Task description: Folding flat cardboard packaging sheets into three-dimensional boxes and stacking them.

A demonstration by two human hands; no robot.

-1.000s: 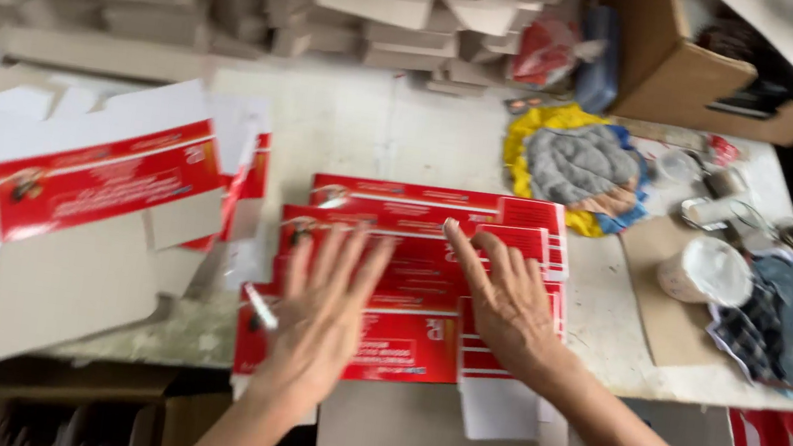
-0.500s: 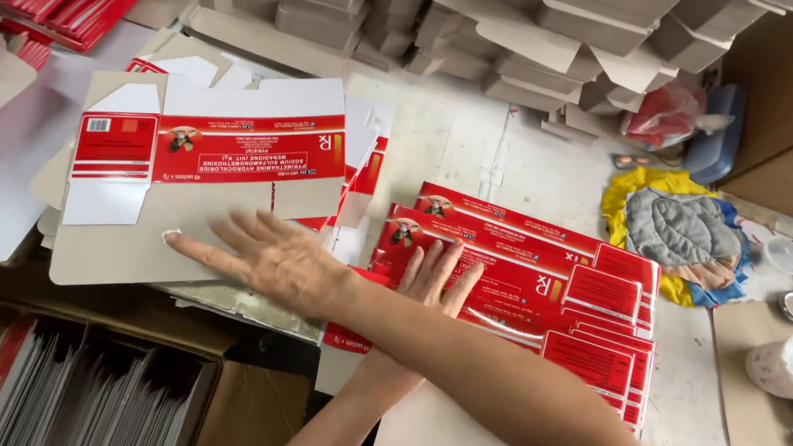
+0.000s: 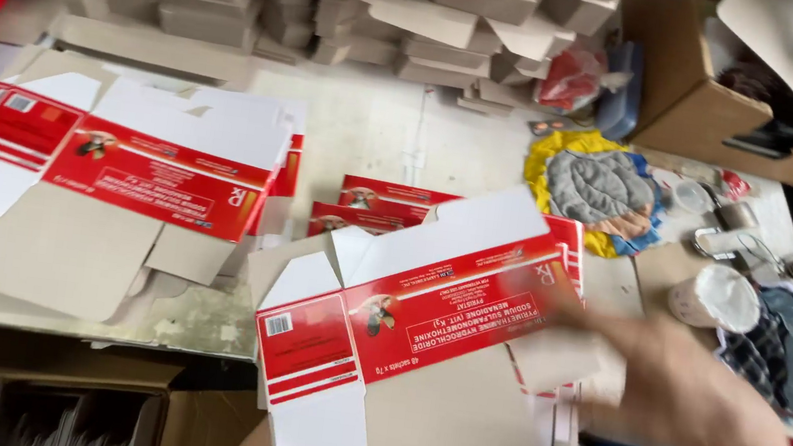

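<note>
Right hand (image 3: 696,411) (blurred; grip cannot be told) at right edge of flat red-and-white carton blank (image 3: 414,326), near centre of desk (image 3: 376,140). Step: lifting one blank off red stack (image 3: 379,201); next needs squaring up.

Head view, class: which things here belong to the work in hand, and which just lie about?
In hand:
- right hand, blurred
- flat red-and-white carton blank it grips
- stack of blanks at left
- red blanks beneath

Lying about:
- yellow-edged cloth
- white tape roll
- brown box
</note>
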